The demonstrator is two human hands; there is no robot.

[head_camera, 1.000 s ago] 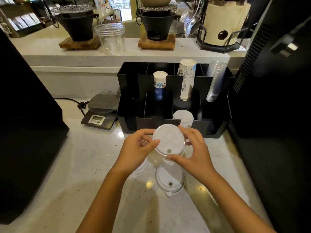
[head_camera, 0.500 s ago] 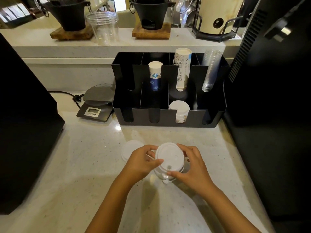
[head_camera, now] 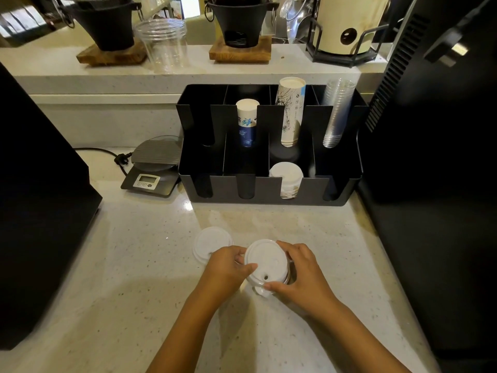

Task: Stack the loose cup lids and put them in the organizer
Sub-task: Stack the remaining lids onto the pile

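Cup lid [head_camera: 266,262], white, sits on top of another lid low over the table [head_camera: 134,265]; I see my left hand [head_camera: 227,267] and right hand [head_camera: 298,273] gripping it on both sides w/ fingertips. One more loose lid [head_camera: 208,244] lies flat just left of the left hand. Behind, the black organizer [head_camera: 269,189] has a lid stack [head_camera: 286,179] in the 3rd front slot; paper cups stand in the back row.

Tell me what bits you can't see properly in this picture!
- Head view: how many lids sit under the round white plastic cup lid; the left hand and right hand cover them.
- Head view: the flat white lid on the counter; the left hand hides its near edge.
- Head view: the small grey kitchen scale; its display is too small to read.
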